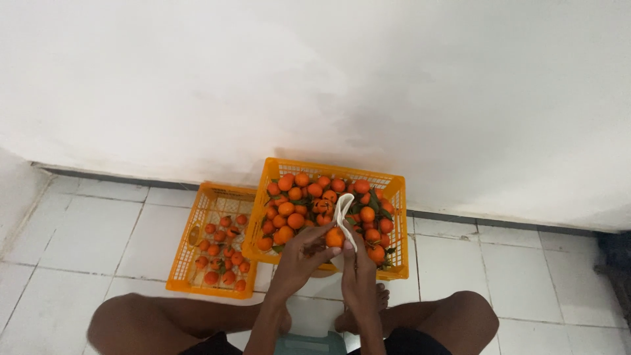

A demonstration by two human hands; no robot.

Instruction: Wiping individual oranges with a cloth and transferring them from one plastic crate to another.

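Head view, looking down at a seated person's bare knees and feet on a white tiled floor [85, 230] before a white wall [315, 72]. Two orange plastic crates stand side by side at the foot of the wall, touching. The smaller crate [181, 263], on the left, holds a single loose layer of about fifteen to twenty small oranges [223, 253], with its mesh bottom showing between them. The larger crate [397, 197], to its right and raised at its near edge, is heaped with several dozen oranges [296, 197], too many to count exactly, with green leaves among them. Above the near edge of the larger crate, the left hand [299, 256] grips one orange [334, 237] with its fingertips. The right hand [358, 276], just beside it, is closed on a white cloth [343, 213], which rises in a strip above the held orange and touches it. No labels or signs are visible on either crate.
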